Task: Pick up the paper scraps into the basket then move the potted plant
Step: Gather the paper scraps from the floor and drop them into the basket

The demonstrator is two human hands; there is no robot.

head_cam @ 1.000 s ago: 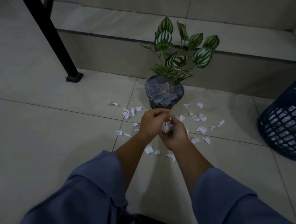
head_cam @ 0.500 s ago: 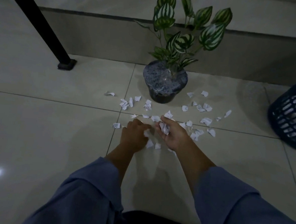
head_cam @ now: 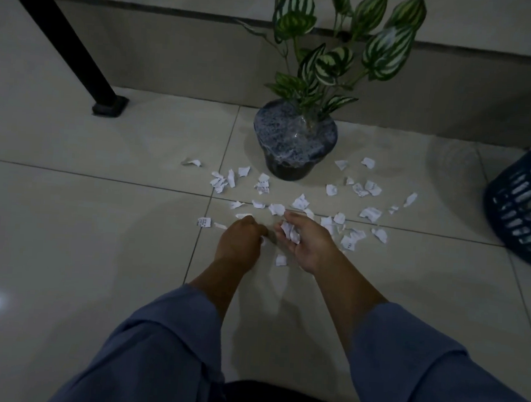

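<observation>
Right hand [head_cam: 306, 242], palm up at centre frame, cups a wad of scraps [head_cam: 290, 232]; left hand [head_cam: 240, 241] beside it pinches 1 scrap [head_cam: 263, 240] at the floor. Loose paper scraps [head_cam: 370, 213] spread up-right, nearer the right hand, below the potted plant [head_cam: 294, 140]; basket [head_cam: 518, 213] at right edge.

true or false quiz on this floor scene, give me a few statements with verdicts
1. The right hand holds a bunch of paper scraps. True.
2. The potted plant lies on its side. False: it stands upright on the floor.
3. The basket sits at the right edge of view. True.
4. The floor is cleared of scraps. False: many lie in front of and beside the potted plant.
5. The left hand grips the potted plant. False: the left hand is low among the scraps, apart from it.
</observation>
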